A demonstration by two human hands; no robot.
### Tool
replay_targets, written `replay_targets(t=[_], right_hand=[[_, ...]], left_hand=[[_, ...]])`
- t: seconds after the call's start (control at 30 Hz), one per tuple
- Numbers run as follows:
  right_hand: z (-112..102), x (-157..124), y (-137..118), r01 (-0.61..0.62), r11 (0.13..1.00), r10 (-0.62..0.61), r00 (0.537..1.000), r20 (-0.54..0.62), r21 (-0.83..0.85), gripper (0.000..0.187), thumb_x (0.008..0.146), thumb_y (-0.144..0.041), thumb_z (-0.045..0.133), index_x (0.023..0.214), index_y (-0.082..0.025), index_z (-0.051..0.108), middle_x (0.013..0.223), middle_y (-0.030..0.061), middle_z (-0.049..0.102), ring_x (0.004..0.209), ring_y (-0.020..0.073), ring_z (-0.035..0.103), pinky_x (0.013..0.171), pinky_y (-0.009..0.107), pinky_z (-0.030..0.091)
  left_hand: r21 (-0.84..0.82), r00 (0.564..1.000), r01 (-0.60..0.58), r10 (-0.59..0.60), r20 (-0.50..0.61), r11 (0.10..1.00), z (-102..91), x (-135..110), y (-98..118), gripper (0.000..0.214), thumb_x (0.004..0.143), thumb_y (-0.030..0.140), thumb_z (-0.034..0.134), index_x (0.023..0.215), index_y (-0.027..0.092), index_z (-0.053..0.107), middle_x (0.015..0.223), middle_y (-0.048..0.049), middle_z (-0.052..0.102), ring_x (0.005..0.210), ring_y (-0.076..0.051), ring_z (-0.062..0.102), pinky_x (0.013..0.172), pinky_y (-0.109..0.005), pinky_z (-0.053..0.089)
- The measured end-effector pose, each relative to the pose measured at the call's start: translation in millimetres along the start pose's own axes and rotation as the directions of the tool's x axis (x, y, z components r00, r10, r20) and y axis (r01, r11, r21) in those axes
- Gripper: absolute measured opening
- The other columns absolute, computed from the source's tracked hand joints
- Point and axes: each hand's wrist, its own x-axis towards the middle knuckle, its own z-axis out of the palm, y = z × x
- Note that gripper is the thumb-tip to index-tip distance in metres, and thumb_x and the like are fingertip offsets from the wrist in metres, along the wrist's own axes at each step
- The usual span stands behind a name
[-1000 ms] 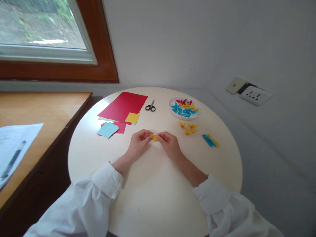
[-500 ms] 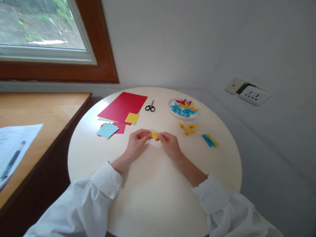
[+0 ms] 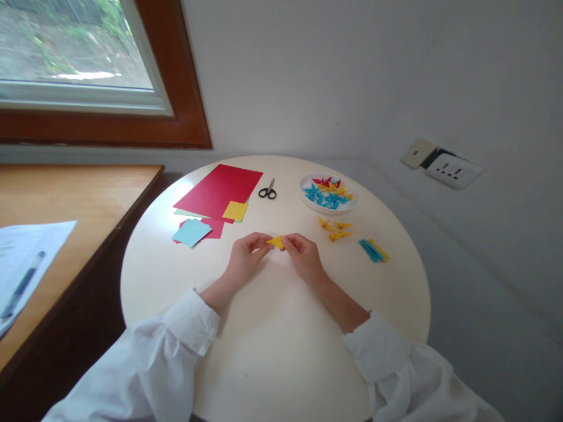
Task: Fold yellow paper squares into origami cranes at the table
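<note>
Both my hands meet over the middle of the round cream table (image 3: 272, 351). My left hand (image 3: 244, 259) and my right hand (image 3: 302, 253) each pinch one end of a small yellow folded paper (image 3: 277, 241), held just above the tabletop. The fingers of both hands are closed on it. White sleeves cover both forearms.
Red sheets (image 3: 219, 190) with a yellow square (image 3: 235, 210) and a light blue square (image 3: 192, 232) lie at the left. Black scissors (image 3: 268, 190) lie behind. A white dish (image 3: 328, 194) holds several paper cranes; three yellow cranes (image 3: 335, 228) and folded blue and yellow strips (image 3: 373, 249) lie right. A wooden desk (image 3: 65, 199) stands left.
The yellow paper has been turned and reshaped between my fingertips, from a small square patch to a flatter pointed form. Both hands stayed in place.
</note>
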Motion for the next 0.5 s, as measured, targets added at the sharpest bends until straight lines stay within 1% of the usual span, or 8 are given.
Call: replay_targets(t=[0.13,0.23,0.37,0.5], right_hand=[[1.7,0.5,1.9,-0.037,0.995,0.037,0.999,0.002,0.097,0.02,0.068,-0.036,0.061,0.075,-0.017,0.06,0.073,0.0036,0.066,0.07,0.0158,0.062,0.068,0.03,0.05],[1.2,0.6,2.6,-0.047,0.992,0.048,0.999,-0.004,0.116,0.022,0.066,-0.034,0.064,0.08,-0.018,0.06,0.076,0.0041,0.066,0.071,0.0165,0.063,0.069,0.03,0.05],[-1.1,0.3,3.8,-0.021,0.999,0.021,1.0,-0.014,0.033,0.019,0.067,-0.031,0.063,0.081,-0.018,0.06,0.074,0.0039,0.065,0.071,0.0169,0.062,0.067,0.03,0.049],[-2.7,-0.9,4.7,0.022,0.998,-0.022,1.0,-0.01,-0.053,0.018,0.07,-0.03,0.061,0.083,-0.018,0.061,0.079,0.0048,0.065,0.075,0.018,0.062,0.071,0.031,0.049]], left_hand=[[0.074,0.998,-0.054,0.055,-0.005,0.996,-0.8,-0.8,-0.4,0.015,0.07,0.025,0.064,0.082,0.015,0.064,0.082,-0.0053,0.068,0.076,-0.016,0.063,0.073,-0.028,0.048],[0.094,0.998,-0.064,0.063,0.01,0.994,-0.5,-1.3,0.7,0.013,0.071,0.024,0.063,0.08,0.015,0.064,0.08,-0.0047,0.067,0.075,-0.016,0.062,0.073,-0.028,0.048],[0.074,0.998,-0.045,0.042,0.037,0.996,1.7,-1.8,1.5,0.012,0.07,0.023,0.062,0.079,0.014,0.062,0.078,-0.0049,0.066,0.072,-0.015,0.061,0.07,-0.028,0.048],[0.009,1.0,0.013,-0.014,0.027,1.0,3.8,-1.0,3.1,0.019,0.068,0.026,0.064,0.082,0.014,0.061,0.076,-0.0049,0.064,0.069,-0.014,0.06,0.066,-0.027,0.047]])
